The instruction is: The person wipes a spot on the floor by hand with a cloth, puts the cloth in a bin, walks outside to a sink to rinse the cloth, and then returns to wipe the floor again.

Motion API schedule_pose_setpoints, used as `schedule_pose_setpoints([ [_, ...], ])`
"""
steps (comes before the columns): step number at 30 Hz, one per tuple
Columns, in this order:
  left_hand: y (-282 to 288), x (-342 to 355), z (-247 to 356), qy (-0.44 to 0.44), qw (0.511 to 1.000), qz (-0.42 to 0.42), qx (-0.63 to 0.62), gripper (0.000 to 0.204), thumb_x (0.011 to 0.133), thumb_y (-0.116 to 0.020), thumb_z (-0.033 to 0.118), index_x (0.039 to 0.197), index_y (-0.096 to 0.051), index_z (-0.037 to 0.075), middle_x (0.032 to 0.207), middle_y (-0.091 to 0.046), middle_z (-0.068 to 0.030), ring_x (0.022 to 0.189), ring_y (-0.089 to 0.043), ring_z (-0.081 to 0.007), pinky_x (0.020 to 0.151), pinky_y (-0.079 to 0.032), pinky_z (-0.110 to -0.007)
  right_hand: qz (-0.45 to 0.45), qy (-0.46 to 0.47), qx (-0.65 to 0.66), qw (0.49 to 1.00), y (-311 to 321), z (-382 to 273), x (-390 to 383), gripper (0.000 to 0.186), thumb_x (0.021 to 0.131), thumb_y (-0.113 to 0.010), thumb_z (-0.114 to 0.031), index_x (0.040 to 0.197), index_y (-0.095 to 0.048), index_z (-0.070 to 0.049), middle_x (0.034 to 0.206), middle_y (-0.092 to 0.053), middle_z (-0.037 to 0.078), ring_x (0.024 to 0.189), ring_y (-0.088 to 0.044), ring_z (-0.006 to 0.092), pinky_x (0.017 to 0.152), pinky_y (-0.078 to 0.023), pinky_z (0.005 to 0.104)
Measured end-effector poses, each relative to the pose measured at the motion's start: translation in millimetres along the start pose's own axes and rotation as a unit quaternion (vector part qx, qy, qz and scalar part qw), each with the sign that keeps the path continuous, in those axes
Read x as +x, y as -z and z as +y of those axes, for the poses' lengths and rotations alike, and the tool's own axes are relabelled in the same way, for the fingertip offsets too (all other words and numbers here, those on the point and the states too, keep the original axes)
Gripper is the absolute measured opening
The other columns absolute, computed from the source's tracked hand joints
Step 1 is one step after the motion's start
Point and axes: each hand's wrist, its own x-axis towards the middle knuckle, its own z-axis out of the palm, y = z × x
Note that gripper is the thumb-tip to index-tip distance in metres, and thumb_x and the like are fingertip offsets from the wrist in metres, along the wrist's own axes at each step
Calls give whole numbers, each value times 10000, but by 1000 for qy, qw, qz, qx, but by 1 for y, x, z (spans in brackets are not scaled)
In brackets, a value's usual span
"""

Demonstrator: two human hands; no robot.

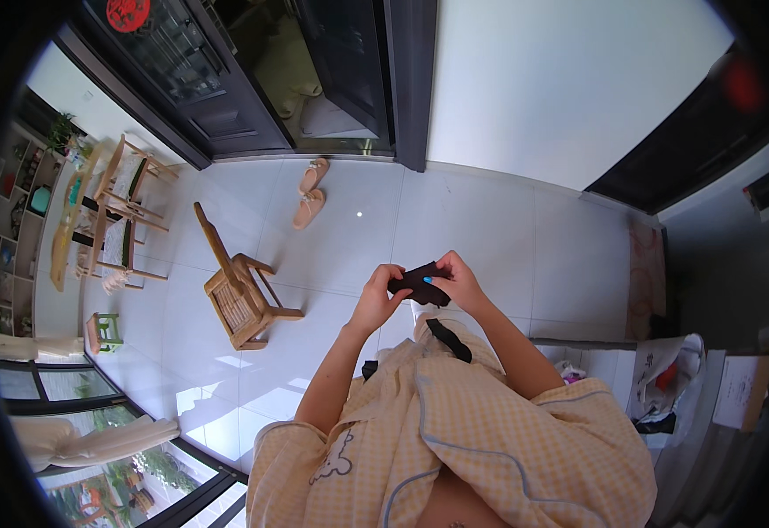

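Between my left hand and my right hand is a small piece of black fabric; the fingers of both hands are closed on it from either side, with a blue-nailed right thumb on top. Just below them, a black strip of cloth lies on my yellow checked clothing, over one leg, and a smaller dark piece shows to the left.
A wooden chair stands left of me, with beige sandals farther forward. Chairs line a table at far left, above a small green stool. A dark doorway is ahead; bags and a box sit right.
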Motion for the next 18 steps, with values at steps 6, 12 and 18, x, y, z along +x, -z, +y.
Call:
schedule_pose_setpoints([
  [6,44,103,-40,29,999,-4,34,255,660,-677,-31,795,-468,23,927,-558,-127,797,-558,-254,649,-473,-320,-126,18,-21,992,15,-33,127,418,749,-540,49,1143,-477,-75,917,-572,97,842,-572,170,739,-454,283],
  [12,101,173,-114,100,994,18,35,215,680,-656,-33,790,-476,11,846,-589,-119,718,-569,-234,658,-463,-300,-229,130,-169,950,5,-31,256,273,746,-564,-2,998,-610,-97,938,-578,82,838,-569,236,735,-462,312],
  [18,171,252,-197,133,983,13,-125,224,742,-636,-7,896,-477,31,901,-559,-49,794,-545,-123,711,-456,-283,-193,54,-130,971,-34,-25,381,206,763,-561,-10,960,-595,-60,930,-586,65,844,-576,182,732,-467,281],
])
